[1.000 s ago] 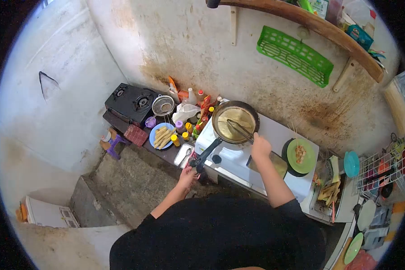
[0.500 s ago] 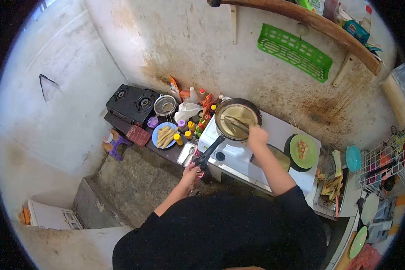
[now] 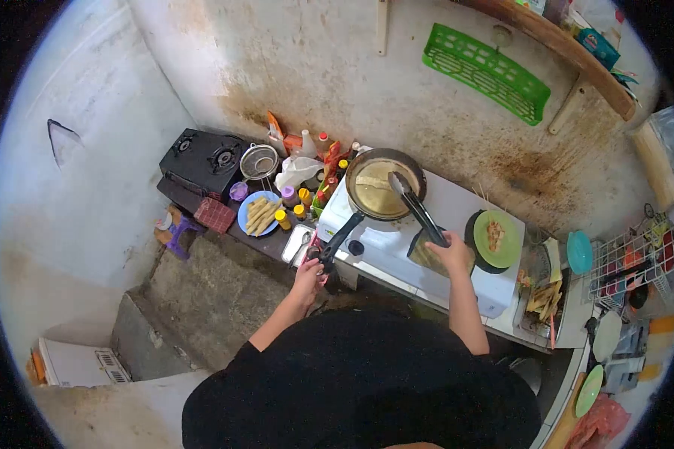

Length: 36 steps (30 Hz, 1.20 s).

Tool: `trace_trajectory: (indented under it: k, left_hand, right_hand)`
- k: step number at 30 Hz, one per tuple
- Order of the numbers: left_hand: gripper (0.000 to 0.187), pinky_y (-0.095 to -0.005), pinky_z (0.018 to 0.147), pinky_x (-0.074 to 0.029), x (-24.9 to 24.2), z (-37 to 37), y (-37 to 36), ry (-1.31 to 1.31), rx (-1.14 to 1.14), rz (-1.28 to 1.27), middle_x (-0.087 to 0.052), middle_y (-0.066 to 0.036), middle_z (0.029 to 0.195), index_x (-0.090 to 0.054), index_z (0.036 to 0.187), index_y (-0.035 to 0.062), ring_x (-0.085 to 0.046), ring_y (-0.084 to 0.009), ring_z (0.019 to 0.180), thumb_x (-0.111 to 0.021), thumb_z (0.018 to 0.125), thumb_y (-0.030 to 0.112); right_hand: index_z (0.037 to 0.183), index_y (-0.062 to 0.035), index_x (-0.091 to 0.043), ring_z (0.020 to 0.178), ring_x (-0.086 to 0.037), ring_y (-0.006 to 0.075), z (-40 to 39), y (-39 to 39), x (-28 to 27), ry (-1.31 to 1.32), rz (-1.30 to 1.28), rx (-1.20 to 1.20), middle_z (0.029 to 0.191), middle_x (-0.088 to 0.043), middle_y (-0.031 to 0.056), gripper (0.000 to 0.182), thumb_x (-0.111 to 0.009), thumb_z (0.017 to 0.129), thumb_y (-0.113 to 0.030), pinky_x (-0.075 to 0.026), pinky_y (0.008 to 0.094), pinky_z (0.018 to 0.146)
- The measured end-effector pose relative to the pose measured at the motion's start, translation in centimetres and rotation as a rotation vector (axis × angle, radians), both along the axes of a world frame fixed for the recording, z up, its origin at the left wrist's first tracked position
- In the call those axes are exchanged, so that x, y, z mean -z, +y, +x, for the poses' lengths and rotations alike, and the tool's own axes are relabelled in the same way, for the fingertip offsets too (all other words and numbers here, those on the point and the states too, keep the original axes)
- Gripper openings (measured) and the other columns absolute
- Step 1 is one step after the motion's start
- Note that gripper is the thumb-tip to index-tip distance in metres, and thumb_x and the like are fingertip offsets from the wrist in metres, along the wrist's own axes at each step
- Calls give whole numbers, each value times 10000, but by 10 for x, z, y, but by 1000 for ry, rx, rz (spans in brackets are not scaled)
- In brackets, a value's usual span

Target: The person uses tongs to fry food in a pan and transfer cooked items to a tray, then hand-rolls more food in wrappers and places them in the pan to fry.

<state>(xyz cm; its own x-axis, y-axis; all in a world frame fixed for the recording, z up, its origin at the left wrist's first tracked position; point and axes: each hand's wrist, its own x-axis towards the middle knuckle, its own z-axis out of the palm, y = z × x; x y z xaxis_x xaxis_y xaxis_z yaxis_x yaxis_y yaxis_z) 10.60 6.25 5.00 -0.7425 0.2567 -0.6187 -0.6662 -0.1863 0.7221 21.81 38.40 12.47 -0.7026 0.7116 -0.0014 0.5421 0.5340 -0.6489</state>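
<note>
My right hand (image 3: 453, 254) is closed around a pair of tongs (image 3: 421, 213), whose tips reach over the frying pan (image 3: 418, 166). Inside the pan a pale yellow layer (image 3: 378, 197) covers the base, with a lighter strip across it. My left hand (image 3: 308, 278) closes on the far end of the pan's black handle (image 3: 346, 231). Beside that hand lies a white tray (image 3: 298, 247) with a spoon on it. Under my right forearm, a dark-edged board or tray (image 3: 434, 258) rests on the white counter. To its right is a green plate (image 3: 507, 247) with bits of food.
A blue plate (image 3: 252, 224) of pale rolled sticks stands left of several seasoning bottles (image 3: 282, 218). Farther left are a strainer (image 3: 259, 162) and a black two-burner stove (image 3: 198, 168). At the right are a white wire rack (image 3: 614, 280) and a turquoise bowl (image 3: 579, 252).
My right hand has drawn back from the pan toward me, and the tongs now slant across its right rim. My left hand stays at the handle. The whole view has shifted slightly.
</note>
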Motion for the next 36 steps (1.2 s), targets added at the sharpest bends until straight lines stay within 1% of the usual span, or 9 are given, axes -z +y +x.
trace_trajectory:
  k: [2, 8, 11, 14, 17, 20, 23, 32, 36]
  left_hand:
    - [314, -189, 444, -397, 19, -6, 9, 32, -46, 6, -520, -13, 743, -450, 1081, 47, -499, -83, 531, -525, 777, 83]
    - [288, -190, 455, -360, -16, -3, 35, 80, 92, -84, -514, -2, 749, -480, 1065, 73, -487, -68, 574, -521, 781, 101]
    - [260, -185, 479, -358, -24, -4, 46, 113, 168, -57, -522, 8, 780, -506, 1037, 83, -484, -67, 597, -531, 780, 113]
    - [245, -190, 489, -365, -24, -3, 55, 121, 224, -43, -524, 12, 791, -521, 1019, 87, -480, -70, 605, -540, 776, 120]
    - [223, -191, 495, -368, -26, -3, 62, 126, 258, -36, -532, 14, 780, -533, 993, 92, -477, -72, 610, -553, 774, 125]
    - [202, -190, 495, -365, -29, -2, 65, 122, 264, -20, -538, 16, 769, -535, 977, 97, -473, -70, 609, -553, 778, 123]
    - [198, -190, 492, -359, -29, -2, 65, 118, 259, -36, -536, 20, 762, -536, 976, 103, -476, -65, 611, -552, 780, 125]
    - [193, -183, 497, -354, -31, -6, 57, 117, 184, -25, -518, 31, 738, -533, 972, 95, -463, -59, 593, -546, 782, 128]
    - [196, -212, 472, -383, -22, -12, 48, 148, 215, -52, -521, -3, 795, -496, 995, 76, -507, -101, 608, -520, 803, 104]
  right_hand:
    - [964, -104, -577, 751, -589, 227, 5, 3, 20, 58, -39, -14, 829, -618, 83, 515, -734, 568, -394, -440, 339, 666]
    - [987, -71, -567, 720, -569, 186, 11, 2, 52, 172, -349, -60, 800, -606, 78, 528, -725, 596, -390, -431, 311, 661]
    - [1042, -11, -510, 581, -496, 98, 9, -7, 41, 94, -408, -37, 783, -558, 38, 513, -718, 649, -267, -406, 233, 503]
    - [970, -35, -561, 729, -559, 173, 9, -15, 30, 120, -502, 14, 812, -597, 84, 510, -718, 623, -373, -426, 293, 653]
    - [964, -35, -564, 723, -557, 176, 7, -12, 37, 114, -479, 21, 811, -594, 90, 489, -700, 646, -380, -425, 295, 653]
    - [974, -27, -546, 539, -471, 83, 7, -12, 37, 192, -383, -6, 704, -549, 16, 420, -676, 697, -315, -366, 226, 452]
    - [947, -28, -562, 546, -474, 85, 7, -9, 39, 149, -368, 37, 694, -547, 19, 395, -665, 709, -326, -371, 234, 457]
    - [987, 1, -539, 753, -567, 168, 7, -7, 37, 179, -116, 55, 836, -600, 103, 473, -669, 697, -348, -430, 270, 668]
    - [1054, -45, -515, 852, -570, 232, 4, -3, 31, 125, -273, 34, 917, -596, 126, 578, -659, 663, -446, -424, 315, 743]
